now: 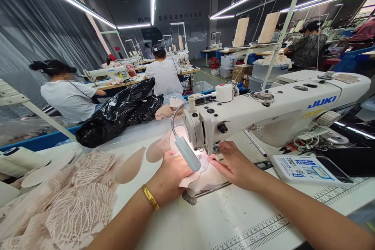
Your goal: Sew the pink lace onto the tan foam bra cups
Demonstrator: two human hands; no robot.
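Note:
A white sewing machine (234, 113) marked JUKI stands in front of me. Its small grey lamp (187, 154) lights the needle area and partly covers my left fingers. My left hand (171, 174), with a gold bracelet (150, 197) at the wrist, is closed on a pale pink fabric piece (189, 179) left of the needle. From the other side, my right hand (240, 166) pinches the edge of that piece beside the presser foot. Flat beige cup-shaped pieces (130, 166) lie left of my left hand. The exact needle point is hidden by glare.
Pale lace fabric (84, 195) is heaped at left, near white thread cones (25, 162). Black plastic bags (120, 109) lie behind. At right are a white box (301, 168), a phone (334, 170) and a marker pen (255, 143). People (164, 74) sit at other machines.

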